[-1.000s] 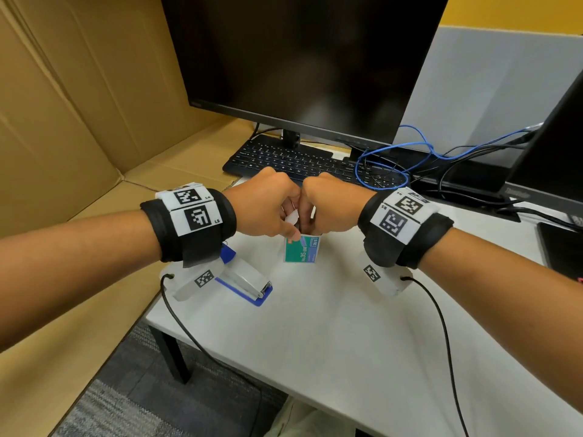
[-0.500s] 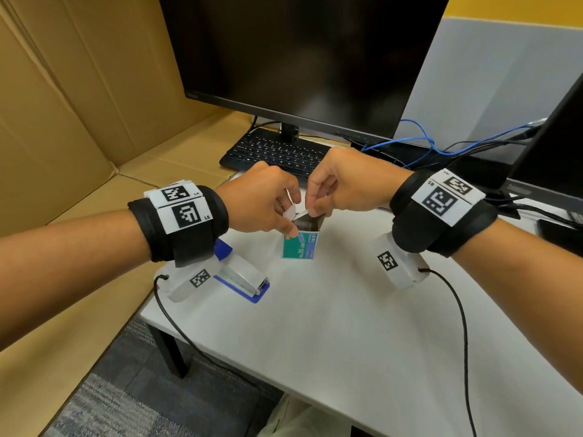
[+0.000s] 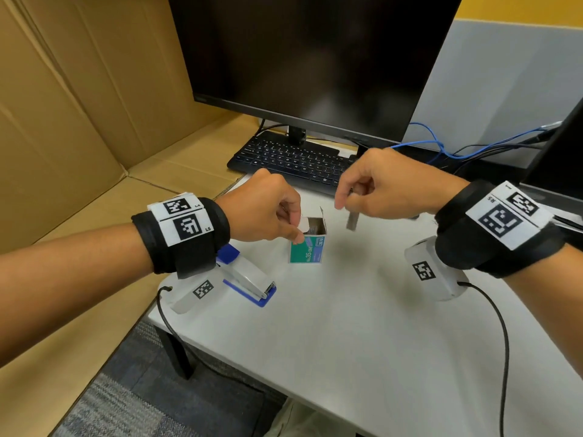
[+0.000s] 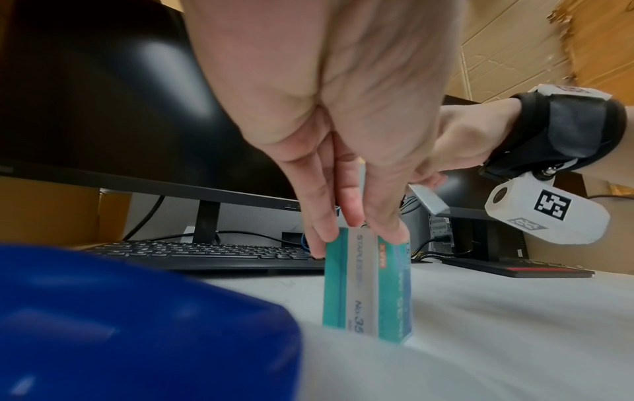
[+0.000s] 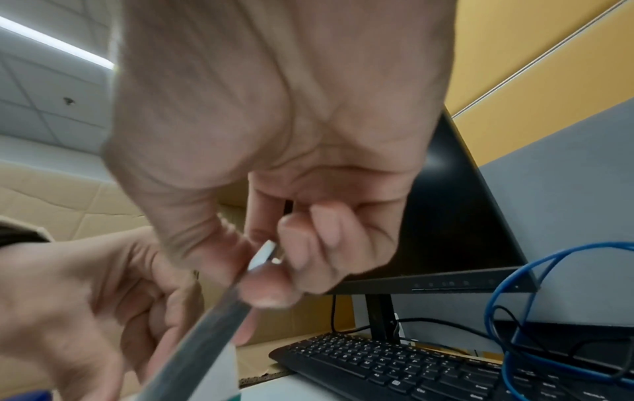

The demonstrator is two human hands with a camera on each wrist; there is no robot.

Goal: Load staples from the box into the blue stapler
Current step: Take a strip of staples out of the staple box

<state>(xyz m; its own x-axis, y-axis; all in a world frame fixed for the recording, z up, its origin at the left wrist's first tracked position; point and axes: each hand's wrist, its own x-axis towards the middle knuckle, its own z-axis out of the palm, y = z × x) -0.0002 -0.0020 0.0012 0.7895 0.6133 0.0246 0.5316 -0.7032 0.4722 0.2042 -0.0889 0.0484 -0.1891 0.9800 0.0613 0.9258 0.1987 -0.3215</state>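
A small green staple box [image 3: 307, 250] [image 4: 368, 285] stands upright on the white table [image 3: 347, 326], its top flap open. My left hand [image 3: 268, 209] [image 4: 343, 135] holds the box at its top, fingertips and thumb pinching its upper edges. My right hand [image 3: 388, 184] [image 5: 274, 190] pinches a grey strip of staples [image 3: 352, 219] [image 4: 429, 202] [image 5: 205, 333] in the air, just right of the box and above it. The blue and white stapler [image 3: 249, 279] lies closed on the table under my left wrist; its blue end [image 4: 137, 325] fills the left wrist view's lower left.
A black keyboard [image 3: 293, 162] and a dark monitor [image 3: 315, 58] stand behind the hands. Blue and black cables [image 3: 441, 146] lie at the back right. Cardboard panels [image 3: 79, 105] wall the left side. The table's near edge drops to carpet [image 3: 126, 405].
My right hand has drawn the staple strip up out of the box and moved it right and up. My left hand stays on the box top.
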